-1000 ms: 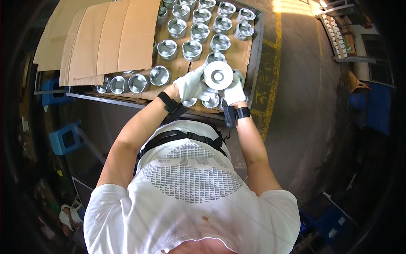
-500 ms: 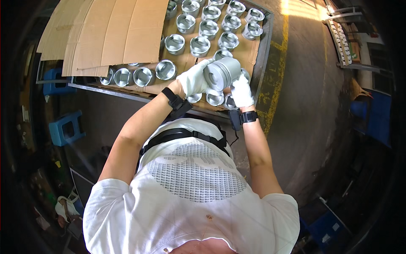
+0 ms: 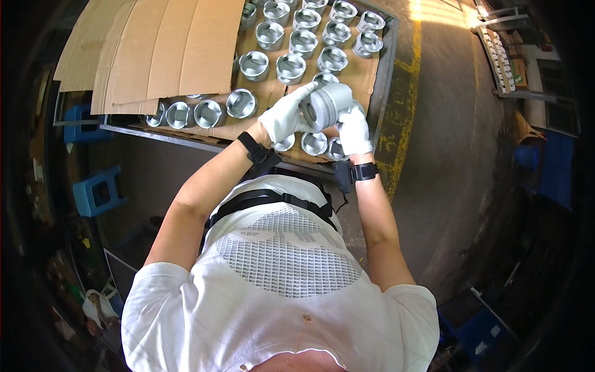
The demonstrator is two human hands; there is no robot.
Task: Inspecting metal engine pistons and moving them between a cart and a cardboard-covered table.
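Note:
Between my two white-gloved hands I hold a grey metal piston (image 3: 328, 105) tilted above the near right part of the cardboard-lined table. My left hand (image 3: 286, 118) grips it from the left side. On its right side my right hand (image 3: 354, 131) is closed around the edge; some of its fingers are hidden behind the metal. Grooves run round the piston near one end. More pistons (image 3: 254, 66) stand in rows on the cardboard beyond and beside my hands, and one row (image 3: 209, 113) lies along the near edge. Below my hands, another piston (image 3: 314, 143) is partly covered.
Large cardboard sheets (image 3: 149, 56) cover the table's left part. A metal rim (image 3: 387, 68) borders the table. Blue stools (image 3: 99, 190) stand on the floor at left. A yellow line (image 3: 406, 118) runs along the floor at right, and a rack (image 3: 499, 59) holds small parts farther off.
The piston has turned in my hands, so its flat end face shows less and its grooved side faces more toward me. My hands have barely moved.

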